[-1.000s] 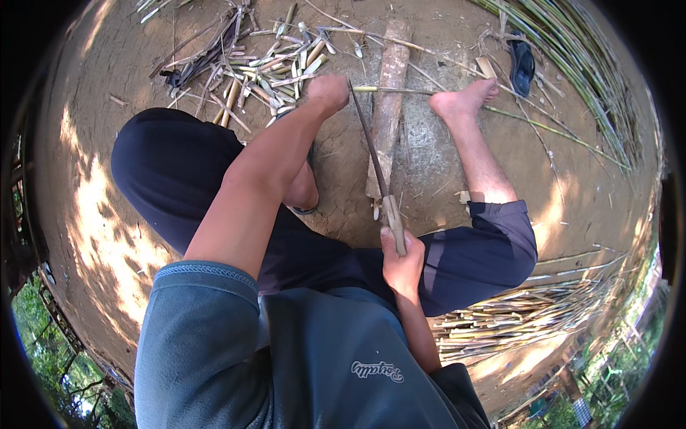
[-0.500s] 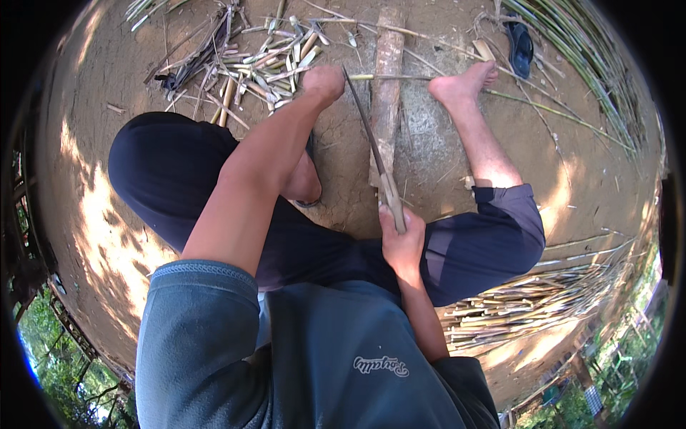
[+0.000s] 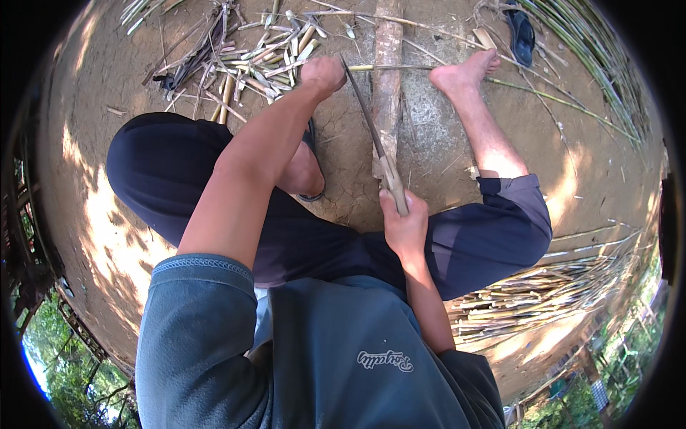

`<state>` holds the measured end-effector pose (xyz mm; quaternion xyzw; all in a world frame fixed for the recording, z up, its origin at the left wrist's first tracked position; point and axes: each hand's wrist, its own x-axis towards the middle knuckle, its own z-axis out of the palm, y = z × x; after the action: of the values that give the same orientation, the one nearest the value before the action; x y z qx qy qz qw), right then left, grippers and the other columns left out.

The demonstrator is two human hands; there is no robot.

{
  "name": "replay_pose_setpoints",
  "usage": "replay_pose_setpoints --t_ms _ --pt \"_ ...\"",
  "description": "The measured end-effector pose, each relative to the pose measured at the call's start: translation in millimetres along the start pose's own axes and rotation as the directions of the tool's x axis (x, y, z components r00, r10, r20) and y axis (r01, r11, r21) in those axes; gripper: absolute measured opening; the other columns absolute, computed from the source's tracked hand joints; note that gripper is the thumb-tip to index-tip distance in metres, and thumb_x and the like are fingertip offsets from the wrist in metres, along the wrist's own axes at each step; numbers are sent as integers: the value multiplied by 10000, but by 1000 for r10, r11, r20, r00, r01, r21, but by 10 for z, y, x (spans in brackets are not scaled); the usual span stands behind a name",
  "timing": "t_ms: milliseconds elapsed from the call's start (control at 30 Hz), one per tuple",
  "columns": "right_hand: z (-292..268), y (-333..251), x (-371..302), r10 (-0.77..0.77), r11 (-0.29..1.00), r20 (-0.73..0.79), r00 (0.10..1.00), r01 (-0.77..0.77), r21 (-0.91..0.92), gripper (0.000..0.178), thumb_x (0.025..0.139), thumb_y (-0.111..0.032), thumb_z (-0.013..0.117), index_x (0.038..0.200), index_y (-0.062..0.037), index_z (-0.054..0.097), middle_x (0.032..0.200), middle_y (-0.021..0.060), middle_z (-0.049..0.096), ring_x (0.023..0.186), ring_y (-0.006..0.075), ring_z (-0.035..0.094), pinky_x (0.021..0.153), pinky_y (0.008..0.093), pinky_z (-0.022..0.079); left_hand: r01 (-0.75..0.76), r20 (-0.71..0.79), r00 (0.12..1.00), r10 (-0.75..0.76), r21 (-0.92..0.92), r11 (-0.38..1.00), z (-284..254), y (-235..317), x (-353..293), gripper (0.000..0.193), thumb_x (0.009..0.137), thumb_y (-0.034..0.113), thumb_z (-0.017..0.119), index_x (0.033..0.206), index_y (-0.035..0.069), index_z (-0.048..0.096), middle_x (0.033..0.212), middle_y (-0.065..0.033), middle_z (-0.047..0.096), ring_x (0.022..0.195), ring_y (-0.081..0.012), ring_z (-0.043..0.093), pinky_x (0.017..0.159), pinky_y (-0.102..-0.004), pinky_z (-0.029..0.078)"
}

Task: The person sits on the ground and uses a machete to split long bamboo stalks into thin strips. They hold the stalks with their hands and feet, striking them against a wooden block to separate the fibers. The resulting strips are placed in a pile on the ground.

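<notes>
My left hand [image 3: 324, 76] is closed around the end of a thin green-yellow cane stalk [image 3: 400, 67]. From there the stalk runs right, across a worn wooden plank [image 3: 388, 100], and past my bare right foot [image 3: 459, 74]. My right hand [image 3: 406, 226] grips the pale wooden handle of a long knife [image 3: 366, 114]. Its dark narrow blade, seen nearly edge-on, points away from me with the tip close beside my left fist, at the stalk. Whether the blade touches the stalk I cannot tell.
Cut cane pieces [image 3: 268, 63] lie heaped beyond my left hand. Long green stalks [image 3: 593, 57] and a dark sandal [image 3: 521, 39] are at the far right. A bundle of cane [image 3: 514, 304] lies near my right knee, on bare earth ground.
Both hands keep their grips. The knife and right hand have shifted very slightly, the handle a little farther from me. The stalk appears slightly higher in view, as does the whole ground.
</notes>
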<state>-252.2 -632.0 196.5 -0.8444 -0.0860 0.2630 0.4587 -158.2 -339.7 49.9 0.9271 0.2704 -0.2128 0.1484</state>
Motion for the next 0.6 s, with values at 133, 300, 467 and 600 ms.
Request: replay_pose_setpoints --t_ms 133,300,467,600 --pt "319 -25 640 -26 1000 28 999 26 -1 276 861 -189 640 705 34 589 536 201 503 455 279 485 504 404 403 -21 -44 999 20 -29 999 -29 -53 54 282 825 203 573 986 14 707 1018 -216 695 965 -357 679 833 -430 545" --pt "2 55 -49 -17 1000 31 999 17 -22 218 838 -155 664 737 29 602 532 180 506 462 261 535 509 380 423 -5 -93 996 4 -19 1000 25 -91 42 273 828 177 566 994 8 702 1008 -215 697 969 -364 679 846 -435 543" --pt "97 86 181 -14 1000 13 1000 14 10 253 844 -157 652 688 25 572 525 161 495 459 232 521 502 379 413 7 28 1000 -8 23 1000 -102 55 -23 287 866 159 517 1049 53 711 1094 -175 690 1051 -321 660 883 -417 529" --pt "335 20 636 -37 999 43 998 36 29 274 857 -177 634 690 30 571 527 164 495 459 242 505 504 387 408 -8 -10 1000 7 -49 999 -46 -26 0 320 836 209 538 1031 16 702 1076 -231 676 1028 -369 654 897 -448 515"
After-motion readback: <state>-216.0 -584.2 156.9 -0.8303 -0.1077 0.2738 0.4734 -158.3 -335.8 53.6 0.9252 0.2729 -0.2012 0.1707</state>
